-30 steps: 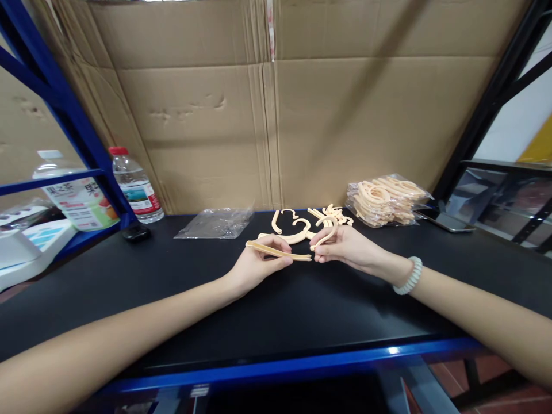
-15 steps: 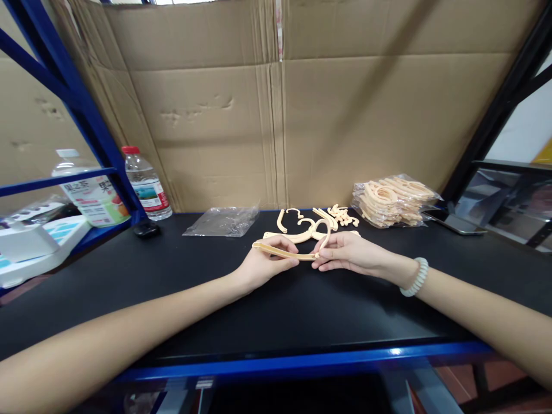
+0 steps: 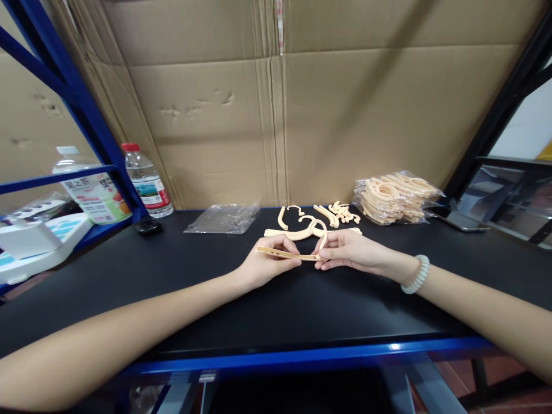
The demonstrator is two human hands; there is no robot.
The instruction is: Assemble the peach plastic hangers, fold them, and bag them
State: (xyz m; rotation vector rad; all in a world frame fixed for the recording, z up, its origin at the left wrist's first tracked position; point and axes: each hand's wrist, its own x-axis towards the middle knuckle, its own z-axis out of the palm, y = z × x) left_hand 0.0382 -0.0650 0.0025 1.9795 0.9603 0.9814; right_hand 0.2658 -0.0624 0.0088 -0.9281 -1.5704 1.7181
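My left hand (image 3: 264, 265) pinches a long beige plastic hanger bar (image 3: 287, 253) above the black shelf top (image 3: 241, 299). My right hand (image 3: 349, 252) grips a curved beige hook piece (image 3: 322, 237) and holds its lower end against the bar's right tip. Both hands are closed and meet at mid-shelf. Just behind them lie loose beige hanger parts (image 3: 313, 221), some bars and some hooks. I wear a white bead bracelet (image 3: 415, 275) on the right wrist.
A clear bag of beige hanger parts (image 3: 395, 198) sits at the back right, an empty clear bag (image 3: 222, 219) at the back centre. Two water bottles (image 3: 145, 181) and a small black object (image 3: 148, 226) stand by the blue rack post at left. Cardboard lines the back.
The hook piece in my right hand has come down onto the right end of the bar. Both hands stay together; the view shifted slightly.
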